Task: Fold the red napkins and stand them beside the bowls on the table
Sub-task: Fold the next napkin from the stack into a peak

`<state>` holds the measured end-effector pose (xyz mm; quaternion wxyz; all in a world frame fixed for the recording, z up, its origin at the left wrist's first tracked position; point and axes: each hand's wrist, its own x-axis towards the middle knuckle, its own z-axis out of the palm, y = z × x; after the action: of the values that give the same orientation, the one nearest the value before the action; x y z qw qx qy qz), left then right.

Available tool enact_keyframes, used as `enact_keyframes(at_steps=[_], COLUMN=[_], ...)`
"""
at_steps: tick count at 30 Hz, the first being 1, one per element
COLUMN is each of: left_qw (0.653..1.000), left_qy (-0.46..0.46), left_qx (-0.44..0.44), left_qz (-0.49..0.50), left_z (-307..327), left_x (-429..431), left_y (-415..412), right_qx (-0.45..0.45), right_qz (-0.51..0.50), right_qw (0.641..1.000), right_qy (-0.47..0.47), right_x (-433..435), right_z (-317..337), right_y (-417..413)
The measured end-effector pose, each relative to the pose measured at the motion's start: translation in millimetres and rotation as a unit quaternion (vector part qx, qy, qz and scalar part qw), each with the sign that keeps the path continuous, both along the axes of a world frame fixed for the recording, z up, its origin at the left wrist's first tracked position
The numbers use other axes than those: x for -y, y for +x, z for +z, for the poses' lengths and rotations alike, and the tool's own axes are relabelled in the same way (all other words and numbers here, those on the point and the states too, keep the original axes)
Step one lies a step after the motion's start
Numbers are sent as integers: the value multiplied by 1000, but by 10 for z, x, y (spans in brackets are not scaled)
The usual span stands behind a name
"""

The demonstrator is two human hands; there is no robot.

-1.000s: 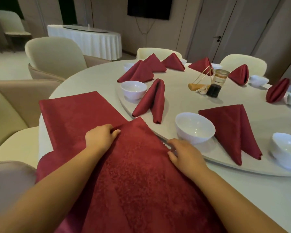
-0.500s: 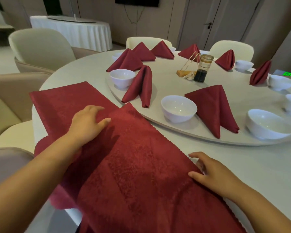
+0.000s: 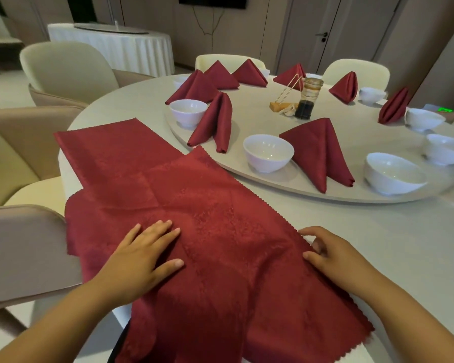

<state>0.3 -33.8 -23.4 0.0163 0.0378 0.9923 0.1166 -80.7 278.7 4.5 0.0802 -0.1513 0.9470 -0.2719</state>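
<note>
Napkin: an unfolded dark-red patterned cloth napkin with zigzag-cut edges (image 3: pixel 220 226) lies flat, corner-on, at the near side of the round white table (image 3: pixel 391 244). Its near corner hangs over the rim, and its far corner reaches the edge of the raised white turntable (image 3: pixel 325 196).
Underneath: its left part overlaps a second flat red napkin (image 3: pixel 108 150).
Left hand (image 3: pixel 139 255): palm down on the napkin's left half, fingers straight and close together, thumb spread aside, pressing the cloth.
Right hand (image 3: pixel 333 255): at the right zigzag edge, fingers curved and thumb on the cloth. I cannot tell whether it pinches the edge.
Handling: probably light, limp and unbreakable. It likely slides on the smooth tabletop, so one palm should anchor it.
Where to hold: best a corner or the zigzag edge, lifted over and creased by pressing.
Already set: a folded red napkin (image 3: pixel 323 153) stands just beside a white round bowl (image 3: pixel 268 153).
</note>
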Motion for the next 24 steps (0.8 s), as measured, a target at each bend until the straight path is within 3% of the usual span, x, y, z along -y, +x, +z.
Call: enact_keyframes(at_steps=[5,11,13,15,17,20,24], left_qw=[999,997,997,997,998,998,989], left_qy=[-40,-63,-57,-44,-35,-22,33], left_qx=[17,46,49,37,27,-15,-133], left_qz=[5,17,35,43,46,55,54], left_z=[62,80,75,52,41,36,32], left_x=[-25,-12,-18,-2,3,0,15], left_y=[-150,-594,-718,-820,-895,-931,-806], right_qx=[-70,-148,-219,-276,-215,-77,-97], right_qz=[-58,-58,-34,22,138,286,306], right_qw=[996,975,965,960,967,952,942], right_qy=[-17,158,138,50,7,73,100], right_x=[9,119,193,301,477,703,726], right_z=[78,88,40,26,76,9,-276], right_y=[-211,-520,-500,-379,-127,204,160])
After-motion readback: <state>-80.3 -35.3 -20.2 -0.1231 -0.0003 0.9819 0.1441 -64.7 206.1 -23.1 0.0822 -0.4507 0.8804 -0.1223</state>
